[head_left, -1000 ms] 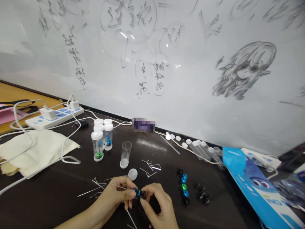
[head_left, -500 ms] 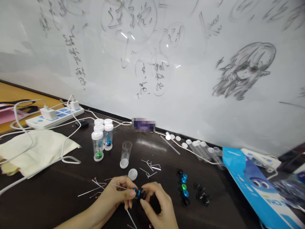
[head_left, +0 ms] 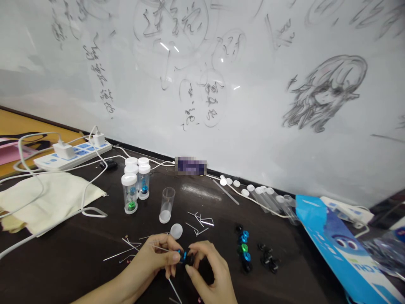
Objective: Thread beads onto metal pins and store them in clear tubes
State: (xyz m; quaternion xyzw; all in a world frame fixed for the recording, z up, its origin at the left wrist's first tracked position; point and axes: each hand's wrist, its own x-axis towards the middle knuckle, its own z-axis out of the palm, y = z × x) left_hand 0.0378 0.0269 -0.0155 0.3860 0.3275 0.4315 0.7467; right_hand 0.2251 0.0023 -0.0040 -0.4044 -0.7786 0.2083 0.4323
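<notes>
Near the front of the dark table, my left hand pinches a small blue-and-black spool-like part. A thin metal rod also passes between its fingers. My right hand has thumb and forefinger closed on the black end of the same part; fingertips hide much of it. Below the hands lies another thin rod. To the left are several bent metal rods. A round white cap lies just beyond my left hand, and an open clear tube stands behind it.
Several capped clear tubes stand at left, near a cream cloth pouch and power strip. Bent metal keys lie mid-table. Rightward are blue, green and black parts, black pieces and a blue package.
</notes>
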